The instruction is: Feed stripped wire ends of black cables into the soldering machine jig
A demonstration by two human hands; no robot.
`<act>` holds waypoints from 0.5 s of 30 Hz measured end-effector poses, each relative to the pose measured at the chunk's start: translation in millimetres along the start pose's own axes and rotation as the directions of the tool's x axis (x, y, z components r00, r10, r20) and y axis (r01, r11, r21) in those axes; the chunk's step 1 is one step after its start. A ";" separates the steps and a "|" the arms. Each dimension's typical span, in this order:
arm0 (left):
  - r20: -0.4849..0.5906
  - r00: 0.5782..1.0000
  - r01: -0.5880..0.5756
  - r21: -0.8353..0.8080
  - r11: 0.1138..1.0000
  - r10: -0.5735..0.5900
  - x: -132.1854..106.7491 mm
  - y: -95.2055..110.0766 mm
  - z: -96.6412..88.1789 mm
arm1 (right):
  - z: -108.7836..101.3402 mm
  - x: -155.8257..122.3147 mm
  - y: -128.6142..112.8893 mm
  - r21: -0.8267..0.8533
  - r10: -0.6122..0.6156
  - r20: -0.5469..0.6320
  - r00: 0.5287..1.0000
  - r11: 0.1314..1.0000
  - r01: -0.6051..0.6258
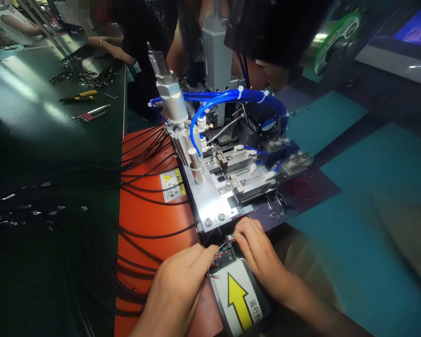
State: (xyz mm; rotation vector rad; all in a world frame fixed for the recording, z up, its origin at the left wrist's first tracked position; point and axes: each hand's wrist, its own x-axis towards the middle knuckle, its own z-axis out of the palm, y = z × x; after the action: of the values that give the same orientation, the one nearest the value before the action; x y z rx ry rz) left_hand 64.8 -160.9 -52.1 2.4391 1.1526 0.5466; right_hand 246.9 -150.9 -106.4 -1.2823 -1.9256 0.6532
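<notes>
Cables (37, 213) with pale tips lie over the near part of the dark green tabletop (31, 135) at far left; yellow-handled pliers (85, 95) rest farther back, towards its right edge. From that edge black leads (157, 140) cross the orange panel (140, 217), some passing a warning label (173, 186), towards the machine's metal plate (212, 206).

Over the panel's right edge reaches the left hand (184, 271), its grip closed in a pinch on thin coloured wires (221, 253). These sit just off the plate's near edge, above a black block (229, 256) at the far end of the yellow arrow label (236, 292). The right hand (257, 245) comes from the other side, its grip pinched on the same wiring farther along; exactly which strands lie under the fingertips is hidden.

Handling this well probably calls for a light, steady left pinch close to where the strands fan out, while the right fingertips part and straighten one strand at a time. Pulling hard could bend or cross the fine ends, so short, gentle movements seem best. Farther right, wrenches (283, 206) lie by the plate's right side, near a teal mat (379, 178).
</notes>
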 end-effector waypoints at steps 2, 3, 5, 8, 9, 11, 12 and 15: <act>0.019 0.996 -0.086 0.132 0.988 0.084 3.0 -0.7 -0.8 | -3.2 1.4 -4.9 -0.026 0.061 0.045 0.997 0.998 -0.060; 0.040 0.992 -0.124 0.207 0.970 0.118 4.6 -1.1 -1.3 | -4.3 2.3 -6.6 -0.038 0.074 0.056 0.996 0.997 -0.072; 0.091 0.982 -0.189 0.349 0.918 0.168 7.9 -1.8 -2.3 | -5.3 3.8 -8.1 -0.063 0.086 0.063 0.994 0.995 -0.082; 0.199 0.964 -0.251 0.481 0.840 0.175 13.0 -1.4 -4.5 | -4.6 5.4 -7.4 -0.096 0.101 0.073 0.992 0.991 -0.093; 0.232 0.960 -0.256 0.502 0.826 0.156 14.9 -0.7 -5.5 | -4.2 5.8 -6.9 -0.104 0.107 0.078 0.991 0.990 -0.099; 0.310 0.947 -0.248 0.528 0.812 0.087 18.8 1.7 -7.8 | -3.9 6.4 -6.6 -0.112 0.125 0.090 0.988 0.987 -0.115; 0.349 0.936 -0.238 0.537 0.809 0.043 20.8 3.3 -9.0 | -4.0 6.8 -6.7 -0.112 0.133 0.091 0.987 0.986 -0.123; 0.434 0.898 -0.201 0.539 0.818 -0.065 25.7 8.3 -12.1 | -5.4 8.5 -7.7 -0.103 0.155 0.104 0.982 0.984 -0.144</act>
State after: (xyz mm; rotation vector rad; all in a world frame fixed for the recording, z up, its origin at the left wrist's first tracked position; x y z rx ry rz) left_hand 79.2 -143.4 -33.1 2.8921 1.1427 -0.4042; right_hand 244.7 -145.9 -95.0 -1.4892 -1.9843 0.7303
